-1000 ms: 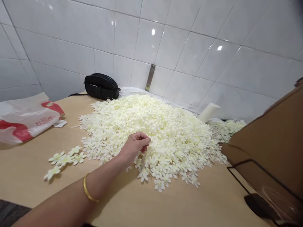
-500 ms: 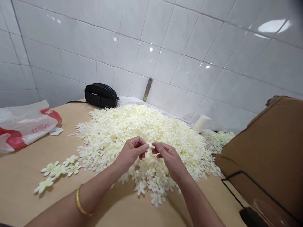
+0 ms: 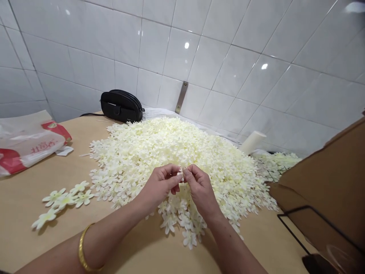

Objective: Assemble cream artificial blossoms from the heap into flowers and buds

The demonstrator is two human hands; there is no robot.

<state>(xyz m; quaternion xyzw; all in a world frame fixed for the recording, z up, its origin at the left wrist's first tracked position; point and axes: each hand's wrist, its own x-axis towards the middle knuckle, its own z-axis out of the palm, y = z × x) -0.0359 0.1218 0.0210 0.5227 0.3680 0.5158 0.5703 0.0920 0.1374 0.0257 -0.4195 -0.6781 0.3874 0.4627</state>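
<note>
A big heap of cream-white cloth flowers (image 3: 173, 152) covers the middle of a tan table (image 3: 34, 243). Over the heap's near edge, my left hand (image 3: 161, 184) and my right hand (image 3: 199, 188) meet fingertip to fingertip. Both are closed in a pinch on one small white flower (image 3: 180, 174) held between them. A gold bangle (image 3: 82, 253) sits on my left wrist. A short row of loose flowers (image 3: 61, 199) lies apart on the table at the left.
A black pouch (image 3: 121, 105) rests at the back against the white tiled wall. A red and white plastic bag (image 3: 27, 142) lies at the far left. A brown cardboard box (image 3: 327, 190) and a black wire frame (image 3: 319, 232) stand at the right. A white roll (image 3: 252, 141) lies behind the heap.
A second ago only my left hand was over the heap. My right hand has since come in and both now pinch one flower, held closer together than half a second ago.
</note>
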